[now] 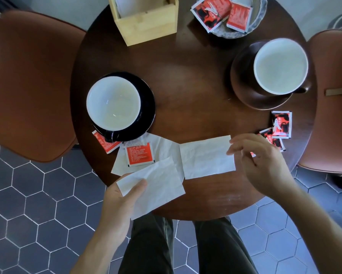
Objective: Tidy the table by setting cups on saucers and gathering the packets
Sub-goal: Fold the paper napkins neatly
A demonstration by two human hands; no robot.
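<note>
Red and white paper packets lie in several places on the round dark brown wooden table. Two of them rest in a grey speckled dish at the far edge, beside a pale wooden box. Two more packets lie near the right edge of the table, overlapping each other, just behind the right hand. One packet lies on a white paper napkin at the near left side, and another packet is partly under the black saucer. A cup with a white inside stands on this black saucer, with its dark handle toward the near edge. A second cup with a white inside stands on a brown saucer at the right side of the table, its handle pointing right. The left hand holds a folded white napkin at the near edge, with the thumb on top and the other fingers under the paper. The right hand pinches the far right corner of another white napkin, which lies flat on the table; the thumb and first finger are close together on the corner and the other fingers are loosely curled. Two brown leather chairs stand at the left and right of the table, on a floor of dark hexagonal tiles.
</note>
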